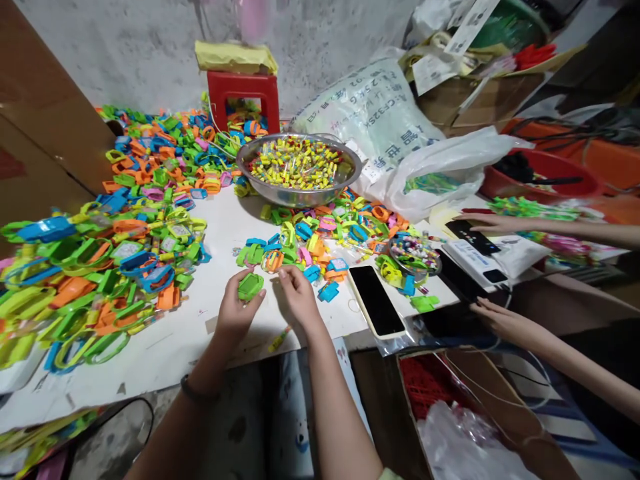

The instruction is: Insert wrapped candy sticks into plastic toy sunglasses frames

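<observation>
My left hand (pixel 237 308) is closed around a green plastic toy watch (pixel 251 287), held just above the white tabletop. Close beside it, my right hand (pixel 299 295) has thumb and fingers pinched together; whatever they hold, if anything, is too small to make out. Just beyond both hands lies a loose pile of colourful toy watches (pixel 305 233) in green, blue, orange and pink. A metal bowl (pixel 300 195) behind that pile is filled with small yellow-and-red capsule-like pieces (pixel 295 162). One small yellow-green piece (pixel 279 340) rests near the table edge, below my right hand.
Larger heaps of toy watches (pixel 125 260) cover the left side. A phone (pixel 377 301) lies right of my hands, beside a small bowl of beads (pixel 416 255). Another person's hands (pixel 500 320) reach in from the right. A red stool (pixel 243 83) and white sack (pixel 373 113) stand behind.
</observation>
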A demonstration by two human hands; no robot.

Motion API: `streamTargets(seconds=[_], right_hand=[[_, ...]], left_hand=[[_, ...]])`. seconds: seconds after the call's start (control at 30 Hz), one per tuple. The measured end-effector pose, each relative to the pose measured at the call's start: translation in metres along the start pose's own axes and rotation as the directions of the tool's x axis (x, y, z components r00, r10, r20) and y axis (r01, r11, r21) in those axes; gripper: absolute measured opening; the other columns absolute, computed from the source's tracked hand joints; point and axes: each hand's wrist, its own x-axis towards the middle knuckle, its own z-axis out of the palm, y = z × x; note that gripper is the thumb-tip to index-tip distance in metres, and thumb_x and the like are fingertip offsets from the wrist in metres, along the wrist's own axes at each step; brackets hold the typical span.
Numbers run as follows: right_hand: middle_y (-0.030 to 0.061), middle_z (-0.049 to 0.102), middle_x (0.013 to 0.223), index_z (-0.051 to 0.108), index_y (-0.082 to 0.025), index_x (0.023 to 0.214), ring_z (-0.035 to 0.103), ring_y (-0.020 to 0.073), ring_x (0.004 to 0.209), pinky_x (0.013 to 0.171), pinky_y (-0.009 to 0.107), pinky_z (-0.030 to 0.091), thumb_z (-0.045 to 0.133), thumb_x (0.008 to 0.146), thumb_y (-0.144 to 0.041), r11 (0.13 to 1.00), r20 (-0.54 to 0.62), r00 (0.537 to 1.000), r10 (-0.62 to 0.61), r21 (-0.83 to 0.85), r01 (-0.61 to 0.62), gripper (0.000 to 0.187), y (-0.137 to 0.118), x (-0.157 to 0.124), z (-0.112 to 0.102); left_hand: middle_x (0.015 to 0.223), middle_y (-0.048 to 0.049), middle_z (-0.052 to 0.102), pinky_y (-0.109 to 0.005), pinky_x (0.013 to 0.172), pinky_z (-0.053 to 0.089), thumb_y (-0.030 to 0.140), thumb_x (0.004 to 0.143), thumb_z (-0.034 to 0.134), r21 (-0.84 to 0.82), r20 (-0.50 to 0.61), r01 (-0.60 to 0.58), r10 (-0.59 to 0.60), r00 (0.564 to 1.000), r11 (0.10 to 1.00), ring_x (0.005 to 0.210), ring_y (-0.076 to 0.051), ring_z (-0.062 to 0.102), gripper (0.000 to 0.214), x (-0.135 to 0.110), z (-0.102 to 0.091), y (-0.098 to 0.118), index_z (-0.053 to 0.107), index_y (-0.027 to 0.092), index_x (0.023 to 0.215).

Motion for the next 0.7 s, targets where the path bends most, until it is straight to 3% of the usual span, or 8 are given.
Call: streamTargets(seconds=[0.1,0.2,0.27,0.3,0.4,0.47,0.53,0.7], right_hand=[[-0.0014,0.057,0.074,0.060,-0.021,0.088,0.053,0.0157,0.071,0.067,0.027,0.042,0.055,0.088,-0.055,0.996,-0.079,0.997,0.007,0.092,0.001,0.034,0.001,0.003,0.006],[-0.0043,0.047,0.064,0.057,-0.022,0.085,0.044,0.0131,0.059,0.056,0.025,0.037,0.055,0.086,-0.057,0.982,-0.116,0.991,0.072,0.183,-0.049,0.036,0.001,0.007,0.010],[-0.0053,0.043,0.061,0.055,-0.022,0.082,0.040,0.0121,0.055,0.052,0.024,0.034,0.055,0.084,-0.059,0.972,-0.108,0.988,0.111,0.219,-0.086,0.037,0.000,0.009,0.011],[-0.0054,0.042,0.061,0.054,-0.023,0.081,0.039,0.0118,0.054,0.051,0.024,0.034,0.056,0.083,-0.060,0.970,-0.102,0.987,0.123,0.223,-0.097,0.038,-0.001,0.009,0.011],[-0.0052,0.043,0.060,0.054,-0.022,0.081,0.041,0.0119,0.054,0.051,0.024,0.035,0.057,0.081,-0.063,0.972,-0.083,0.989,0.120,0.210,-0.100,0.040,-0.003,0.008,0.008],[-0.0051,0.043,0.061,0.055,-0.022,0.083,0.042,0.0123,0.056,0.051,0.024,0.035,0.057,0.081,-0.062,0.974,-0.067,0.991,0.116,0.203,-0.101,0.040,-0.006,0.004,0.005],[-0.0048,0.044,0.062,0.057,-0.022,0.086,0.043,0.0128,0.057,0.053,0.024,0.036,0.058,0.081,-0.061,0.974,-0.040,0.993,0.115,0.199,-0.104,0.039,-0.009,0.000,0.002],[-0.0047,0.048,0.065,0.057,-0.023,0.096,0.048,0.0140,0.061,0.058,0.025,0.040,0.058,0.085,-0.056,0.975,0.180,0.982,0.052,0.205,-0.089,0.035,-0.020,-0.013,0.004]], left_hand=[[0.106,-0.0057,0.065,-0.032,0.077,0.057,0.039,0.069,0.079,-0.130,0.137,0.231,-0.213,0.967,0.964,0.090,-0.019,0.067,0.058,-0.020,-0.007,0.016,0.052,0.022,0.117],[0.103,-0.0066,0.067,-0.034,0.074,0.058,0.044,0.072,0.079,-0.071,0.444,0.422,-0.350,0.825,0.904,0.088,-0.021,0.069,0.053,-0.050,-0.013,0.019,0.054,0.023,0.114],[0.101,-0.0083,0.068,-0.038,0.079,0.058,0.048,0.075,0.076,-0.035,0.545,0.470,-0.377,0.748,0.882,0.093,-0.025,0.069,0.049,-0.064,-0.013,0.014,0.055,0.021,0.111],[0.105,-0.0098,0.068,-0.041,0.084,0.057,0.049,0.076,0.074,-0.037,0.537,0.450,-0.362,0.762,0.892,0.099,-0.027,0.068,0.049,-0.067,-0.012,0.010,0.055,0.021,0.111],[0.130,-0.0145,0.059,-0.046,0.104,0.047,0.047,0.077,0.073,-0.032,0.350,0.228,-0.203,0.914,0.973,0.124,-0.030,0.057,0.049,-0.065,-0.009,0.004,0.055,0.021,0.114],[0.143,-0.0156,0.050,-0.045,0.109,0.041,0.043,0.078,0.073,-0.024,0.239,0.103,-0.095,0.966,0.994,0.134,-0.028,0.048,0.047,-0.058,-0.008,0.006,0.055,0.021,0.115],[0.141,-0.0160,0.050,-0.042,0.104,0.045,0.040,0.078,0.072,-0.057,0.190,0.103,-0.090,0.978,0.993,0.128,-0.026,0.053,0.047,-0.051,-0.010,0.013,0.053,0.021,0.117],[0.096,-0.0057,0.068,-0.033,0.081,0.055,0.036,0.065,0.078,-0.029,0.041,0.197,-0.196,0.980,0.980,0.089,-0.020,0.067,0.053,-0.042,-0.022,0.034,0.056,0.017,0.110]])
